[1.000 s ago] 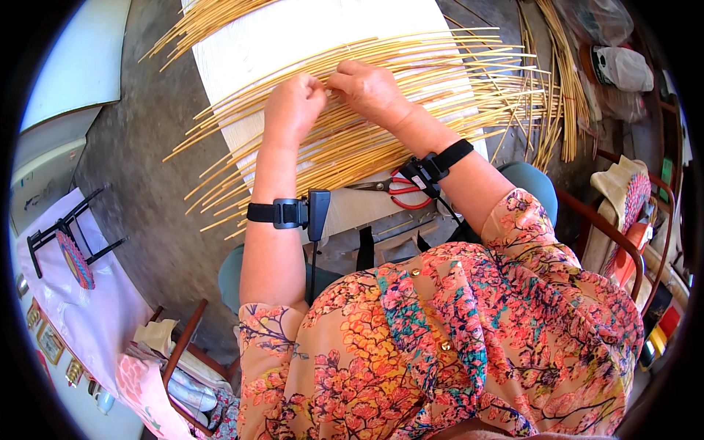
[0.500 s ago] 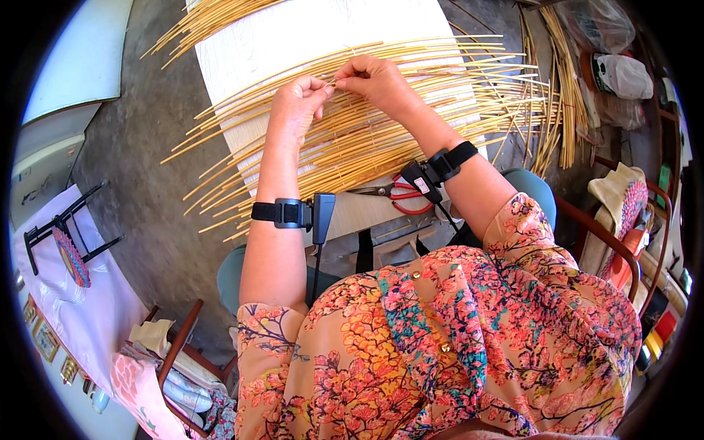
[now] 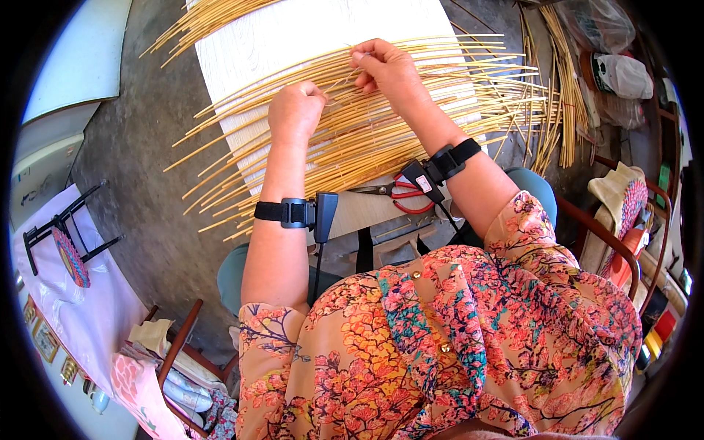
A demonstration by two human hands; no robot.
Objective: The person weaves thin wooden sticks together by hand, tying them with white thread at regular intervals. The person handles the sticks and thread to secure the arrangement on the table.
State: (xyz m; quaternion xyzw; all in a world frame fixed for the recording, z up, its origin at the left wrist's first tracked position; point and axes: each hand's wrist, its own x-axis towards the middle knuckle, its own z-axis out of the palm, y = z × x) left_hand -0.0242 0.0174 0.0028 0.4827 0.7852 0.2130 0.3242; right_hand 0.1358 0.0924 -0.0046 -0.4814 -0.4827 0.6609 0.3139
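Many long, thin yellow canes (image 3: 242, 158) lie in loose parallel rows across a white board (image 3: 315, 22), joined here and there by fine cross strands. My left hand (image 3: 297, 110) is closed over the middle of the rows, pinching what looks like a thin pale strand. My right hand (image 3: 385, 70), higher and to the right, has thumb and index close together at the upper canes, its other fingers loosely curled; what it pinches is too small to make out. Red-handled scissors (image 3: 407, 202) lie below the canes, partly hidden by the right wrist's strapped device.
Another cane bundle (image 3: 202, 18) is at the top left, more (image 3: 565, 88) at the right beside plastic bags (image 3: 620, 77). Wooden-armed chairs (image 3: 605, 242) stand right and lower left. A black folding stand (image 3: 73, 235) rests on pale sheeting at the left.
My right hand has moved up and right, away from my left, which it was nearly touching. My left hand has turned slightly and shifted a little downward, fingers now more curled.
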